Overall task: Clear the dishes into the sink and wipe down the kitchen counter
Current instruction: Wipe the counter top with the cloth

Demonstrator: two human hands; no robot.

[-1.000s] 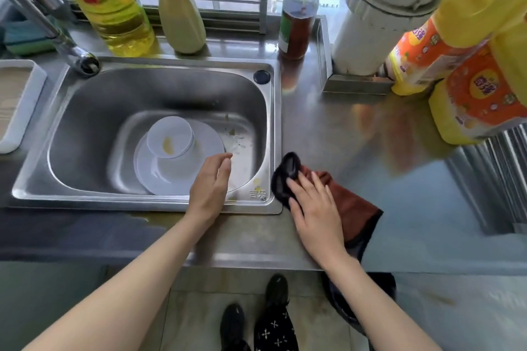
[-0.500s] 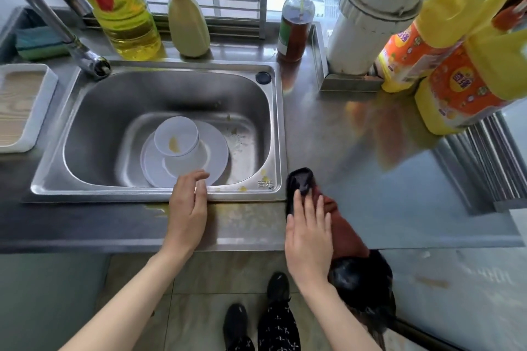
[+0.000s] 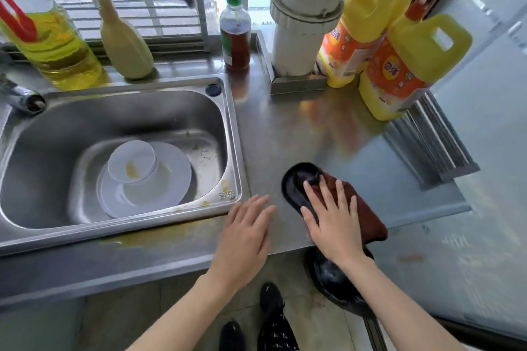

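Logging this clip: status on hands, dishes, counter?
Right hand flat on cloth; left hand open beside it. Cup on plate in sink. Yellow spill before sink, unwiped.

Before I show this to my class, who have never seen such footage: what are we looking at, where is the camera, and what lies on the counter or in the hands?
No machine here: a person wears one wide-angle camera on the head, looking down at their own bare hands. The left hand lies flat on the steel counter. The right hand presses flat on a dark red and black cloth; neither grips anything. In the sink, a white cup sits on a white plate. A yellowish spill marks the counter in front of the sink. Two yellow detergent jugs stand at the back right.
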